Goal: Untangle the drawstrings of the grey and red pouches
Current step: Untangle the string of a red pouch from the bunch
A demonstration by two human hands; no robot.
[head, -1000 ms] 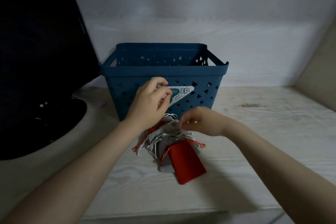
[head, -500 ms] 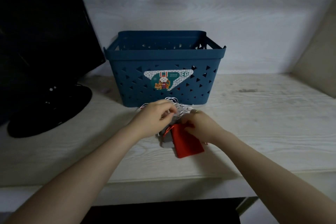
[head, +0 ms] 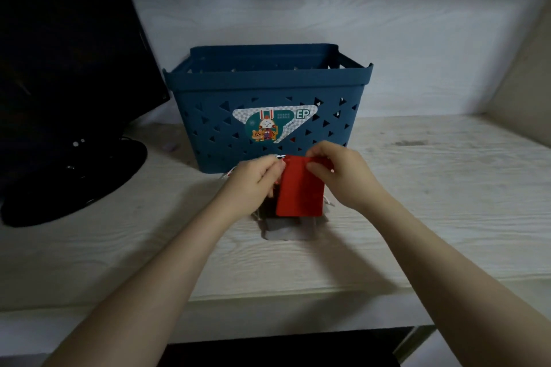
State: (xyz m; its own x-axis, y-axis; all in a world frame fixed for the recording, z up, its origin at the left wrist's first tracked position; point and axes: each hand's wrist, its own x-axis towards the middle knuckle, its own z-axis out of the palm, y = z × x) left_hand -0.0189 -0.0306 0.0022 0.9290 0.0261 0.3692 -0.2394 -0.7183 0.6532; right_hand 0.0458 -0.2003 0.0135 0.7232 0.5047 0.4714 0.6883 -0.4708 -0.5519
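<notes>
Both hands are raised over the near-centre of the counter (head: 417,217), just in front of a blue basket (head: 268,89). The red pouch (head: 299,191) hangs upright between them, lifted off the surface. The right hand (head: 343,176) has its grip pressed onto the top right edge of the red pouch, thumb and forefinger pinching the fabric at the mouth. The left hand (head: 253,180) is at the pouch's top left corner with its fingers curled inward, the grip pinching at the corner where the white drawstrings (head: 278,156) emerge; whether it holds cord, fabric or both cannot be told. More white cord shows beside the left hand toward the basket and at the right lower edge of the red pouch.

The grey pouch (head: 283,231) lies flat on the counter directly beneath and slightly nearer than the red one, partly in its shadow. A dark area sits between the two pouches; its nature cannot be told.

The basket stands at the far side, its wall pierced with triangular holes and carrying a sticker (head: 274,124) marked "EP". A black monitor (head: 59,53) on a round base occupies the left of the counter.
</notes>
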